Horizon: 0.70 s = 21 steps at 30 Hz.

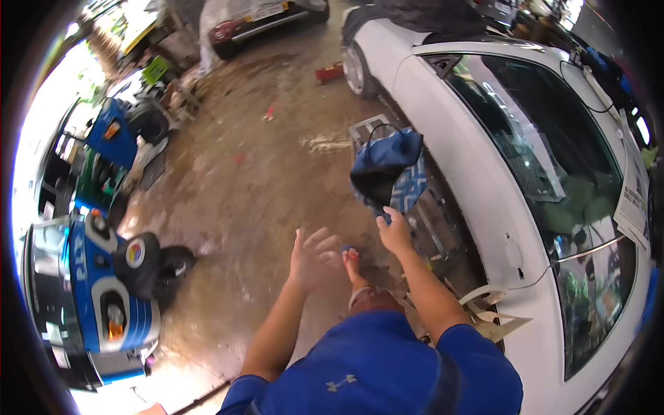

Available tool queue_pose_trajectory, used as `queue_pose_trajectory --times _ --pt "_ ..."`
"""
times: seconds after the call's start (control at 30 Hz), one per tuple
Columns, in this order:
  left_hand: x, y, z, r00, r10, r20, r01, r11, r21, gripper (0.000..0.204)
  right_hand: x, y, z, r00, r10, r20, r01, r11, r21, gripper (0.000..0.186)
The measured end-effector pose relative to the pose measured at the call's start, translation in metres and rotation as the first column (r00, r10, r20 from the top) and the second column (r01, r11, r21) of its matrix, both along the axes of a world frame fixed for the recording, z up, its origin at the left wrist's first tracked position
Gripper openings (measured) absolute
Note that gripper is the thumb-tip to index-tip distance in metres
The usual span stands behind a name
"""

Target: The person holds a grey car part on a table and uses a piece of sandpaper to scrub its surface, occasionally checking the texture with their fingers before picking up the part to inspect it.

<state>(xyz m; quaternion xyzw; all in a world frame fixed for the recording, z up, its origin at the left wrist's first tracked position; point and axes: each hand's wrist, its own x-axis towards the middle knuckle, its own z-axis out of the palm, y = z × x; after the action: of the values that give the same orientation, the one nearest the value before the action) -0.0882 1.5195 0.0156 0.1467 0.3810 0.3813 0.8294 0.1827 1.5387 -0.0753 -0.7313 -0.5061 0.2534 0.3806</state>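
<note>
My right hand (395, 234) is closed on the near edge of a blue patterned tote bag (413, 181), thumb and fingers pinched at its rim. The bag gapes, showing a dark inside, and a thin black handle loops up at its far side. It appears over a grey metal frame (432, 225) beside the white car; whether it rests there or hangs from my hand I cannot tell. Left of the bag, my left hand (315, 257) is raised with its fingers spread, holding nothing.
A white car (449, 159) with dark windows runs along my right, a cream plastic piece (484, 301) by its side. On the left stand a blue and white vehicle (114, 283) and a blue bin (111, 135). A red object (330, 72) lies near the car's wheel (355, 71).
</note>
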Motion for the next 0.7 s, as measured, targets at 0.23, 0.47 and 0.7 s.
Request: queue_pose_trajectory --times 0.23,0.47,0.7 --pt "-0.024 0.2 -0.085 0.813 -0.213 -0.542 0.217 0.974 -0.058 0.072 0.05 0.156 -0.02 0.125 -0.667 -0.735 0.401 0.711 -0.578 0.11" --pt "0.167 0.365 -0.148 0.438 -0.449 -0.779 0.563 0.812 -0.152 0.129 0.047 0.304 -0.029 -0.019 -0.627 -0.779 0.856 0.392 -0.336 0.039" --pt "0.308 0.328 -0.159 0.234 -0.919 -0.318 0.952 0.283 -0.116 0.082 0.032 0.261 -0.026 -0.113 -0.514 -0.85 0.866 0.369 -0.338 0.047"
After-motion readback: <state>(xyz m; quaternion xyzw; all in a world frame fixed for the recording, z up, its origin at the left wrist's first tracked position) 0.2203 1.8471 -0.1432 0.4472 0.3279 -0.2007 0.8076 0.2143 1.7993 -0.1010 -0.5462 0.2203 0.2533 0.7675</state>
